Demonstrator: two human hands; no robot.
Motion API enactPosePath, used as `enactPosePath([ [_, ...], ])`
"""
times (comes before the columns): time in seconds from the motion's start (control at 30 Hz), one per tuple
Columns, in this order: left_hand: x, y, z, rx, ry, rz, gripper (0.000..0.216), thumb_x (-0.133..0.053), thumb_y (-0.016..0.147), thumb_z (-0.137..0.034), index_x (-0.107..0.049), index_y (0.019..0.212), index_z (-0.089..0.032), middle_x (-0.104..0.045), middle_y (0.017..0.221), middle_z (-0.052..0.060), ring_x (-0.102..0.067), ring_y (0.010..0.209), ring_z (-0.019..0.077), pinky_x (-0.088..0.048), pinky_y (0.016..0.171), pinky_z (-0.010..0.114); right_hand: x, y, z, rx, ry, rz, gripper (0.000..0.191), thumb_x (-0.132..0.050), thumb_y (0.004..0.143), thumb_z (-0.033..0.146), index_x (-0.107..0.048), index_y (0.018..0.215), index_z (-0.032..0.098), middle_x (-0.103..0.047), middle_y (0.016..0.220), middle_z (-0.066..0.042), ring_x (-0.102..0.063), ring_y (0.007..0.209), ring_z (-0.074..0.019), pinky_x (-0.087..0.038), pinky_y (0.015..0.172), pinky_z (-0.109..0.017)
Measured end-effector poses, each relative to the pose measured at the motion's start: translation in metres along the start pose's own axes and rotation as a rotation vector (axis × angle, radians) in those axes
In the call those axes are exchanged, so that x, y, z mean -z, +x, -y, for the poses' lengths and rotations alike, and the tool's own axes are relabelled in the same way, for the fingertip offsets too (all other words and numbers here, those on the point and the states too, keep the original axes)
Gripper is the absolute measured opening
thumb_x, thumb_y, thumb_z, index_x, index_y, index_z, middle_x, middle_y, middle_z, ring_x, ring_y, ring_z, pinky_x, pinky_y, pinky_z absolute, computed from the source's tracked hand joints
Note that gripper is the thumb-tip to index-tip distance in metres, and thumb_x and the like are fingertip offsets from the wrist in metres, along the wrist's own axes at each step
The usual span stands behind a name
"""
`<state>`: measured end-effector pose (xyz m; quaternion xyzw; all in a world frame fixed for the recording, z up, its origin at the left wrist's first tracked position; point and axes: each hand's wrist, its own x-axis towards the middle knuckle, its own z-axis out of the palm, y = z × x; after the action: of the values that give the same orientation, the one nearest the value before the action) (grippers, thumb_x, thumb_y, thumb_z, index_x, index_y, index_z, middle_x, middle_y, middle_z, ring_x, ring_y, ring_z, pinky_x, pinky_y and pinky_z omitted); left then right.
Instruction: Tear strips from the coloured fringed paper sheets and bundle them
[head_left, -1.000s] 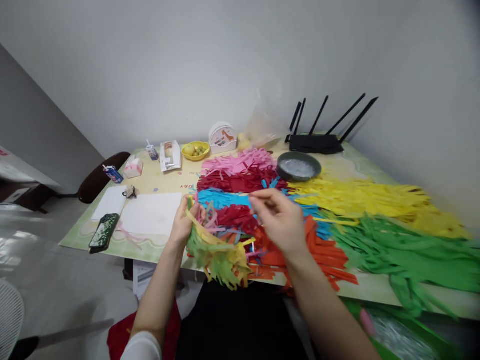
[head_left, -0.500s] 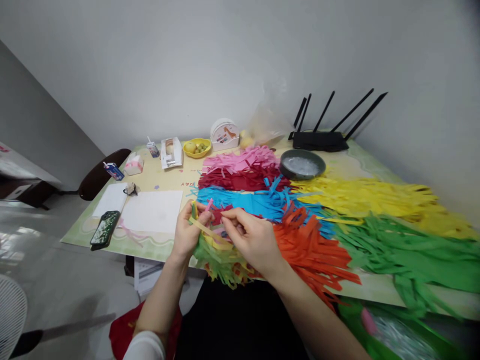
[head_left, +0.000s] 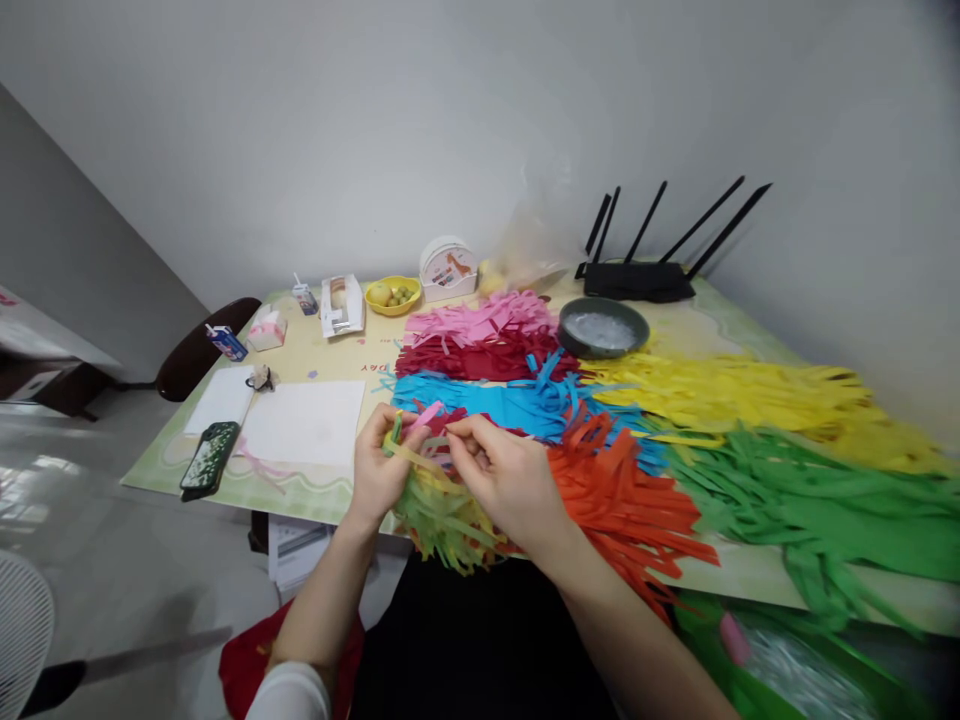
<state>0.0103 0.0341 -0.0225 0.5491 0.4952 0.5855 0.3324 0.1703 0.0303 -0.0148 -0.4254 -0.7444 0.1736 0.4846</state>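
My left hand [head_left: 379, 465] is closed around several coloured strips [head_left: 409, 450], yellow, green and pink, whose ends stick up past the thumb. Facing it, my right hand [head_left: 499, 475] pinches with thumb and forefinger; what lies between those fingertips is too small to name. Below and between both hands hangs a yellow-green fringed bundle [head_left: 442, 525] at the table's front edge. Behind the hands lie blue fringed strips [head_left: 495, 400], dark red ones [head_left: 487, 357] and pink ones [head_left: 487, 318]. Orange-red strips [head_left: 622, 500] spread out beside my right wrist.
Yellow strips [head_left: 735, 395] and green strips [head_left: 840, 500] cover the right side. A grey bowl [head_left: 604, 328] and a black router [head_left: 637, 282] stand behind. Left are white paper [head_left: 304, 425], a phone [head_left: 210, 458] and drink cartons [head_left: 226, 342]. A yellow fruit dish [head_left: 394, 296] sits at the back.
My left hand has turned slightly, and the pink strip end in it leans further right. My right hand has barely shifted and keeps its pinch.
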Motion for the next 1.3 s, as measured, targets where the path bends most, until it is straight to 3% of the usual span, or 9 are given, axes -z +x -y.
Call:
enactPosePath([
  [0.27, 0.000, -0.001, 0.003, -0.125, 0.144, -0.015, 0.012, -0.071, 0.080, -0.029, -0.065, 0.082, -0.018, -0.062, 0.079, 0.000, -0.059, 0.073, 0.0133, -0.045, 0.071, 0.023, -0.002, 0.000, -0.005, -0.058, 0.100, 0.006, 0.011, -0.055, 0.090, 0.020, -0.063, 0.083, 0.018, -0.061, 0.060, 0.003, -0.053, 0.048, -0.0100, -0.039, 0.051, -0.021],
  [0.47, 0.004, 0.002, 0.005, -0.160, 0.115, 0.091, 0.015, -0.060, 0.089, -0.030, -0.067, 0.094, -0.017, -0.067, 0.087, 0.004, -0.064, 0.080, 0.0150, -0.049, 0.072, 0.025, -0.003, -0.003, -0.012, -0.042, 0.094, -0.024, 0.011, -0.054, 0.091, 0.021, -0.063, 0.087, 0.018, -0.067, 0.069, 0.001, -0.056, 0.052, -0.0104, -0.041, 0.054, -0.021],
  [0.53, 0.005, 0.002, 0.007, -0.263, 0.206, 0.004, 0.011, -0.063, 0.087, -0.025, -0.067, 0.094, -0.018, -0.067, 0.088, 0.004, -0.064, 0.081, 0.0153, -0.050, 0.074, 0.026, -0.001, -0.004, -0.011, -0.044, 0.085, 0.007, 0.011, -0.054, 0.091, 0.021, -0.063, 0.086, 0.018, -0.065, 0.065, 0.001, -0.055, 0.050, -0.0102, -0.040, 0.052, -0.021],
  [0.6, 0.005, 0.000, 0.010, -0.457, 0.326, -0.094, 0.010, -0.063, 0.086, -0.019, -0.066, 0.096, -0.020, -0.068, 0.091, 0.004, -0.063, 0.088, 0.0167, -0.050, 0.080, 0.030, 0.001, -0.006, -0.008, -0.051, 0.078, 0.003, 0.012, -0.054, 0.091, 0.020, -0.063, 0.083, 0.018, -0.063, 0.062, 0.002, -0.054, 0.048, -0.0096, -0.039, 0.050, -0.020],
  [0.67, 0.005, -0.001, 0.012, -0.633, 0.420, -0.121, 0.015, -0.061, 0.086, -0.013, -0.066, 0.098, -0.021, -0.070, 0.096, 0.005, -0.063, 0.094, 0.0186, -0.049, 0.084, 0.034, 0.002, -0.007, -0.004, -0.050, 0.079, -0.028, 0.013, -0.054, 0.091, 0.020, -0.063, 0.082, 0.018, -0.063, 0.062, 0.002, -0.054, 0.048, -0.0093, -0.039, 0.051, -0.020],
  [0.77, 0.005, -0.004, 0.014, -0.744, 0.506, -0.118, 0.021, -0.058, 0.087, -0.010, -0.066, 0.102, -0.021, -0.070, 0.100, 0.006, -0.063, 0.095, 0.0196, -0.049, 0.084, 0.037, 0.002, -0.008, 0.001, -0.048, 0.088, -0.042, 0.012, -0.054, 0.090, 0.019, -0.063, 0.081, 0.018, -0.063, 0.061, 0.002, -0.054, 0.048, -0.0091, -0.040, 0.051, -0.020],
  [1.3, 0.005, -0.005, 0.014, -0.800, 0.555, -0.110, 0.026, -0.058, 0.085, -0.006, -0.065, 0.105, -0.021, -0.070, 0.101, 0.006, -0.061, 0.095, 0.0190, -0.047, 0.083, 0.036, 0.006, -0.010, 0.003, -0.093, 0.101, -0.005, 0.014, -0.054, 0.089, 0.022, -0.062, 0.079, 0.017, -0.056, 0.056, 0.004, -0.049, 0.046, -0.0079, -0.036, 0.048, -0.019],
])
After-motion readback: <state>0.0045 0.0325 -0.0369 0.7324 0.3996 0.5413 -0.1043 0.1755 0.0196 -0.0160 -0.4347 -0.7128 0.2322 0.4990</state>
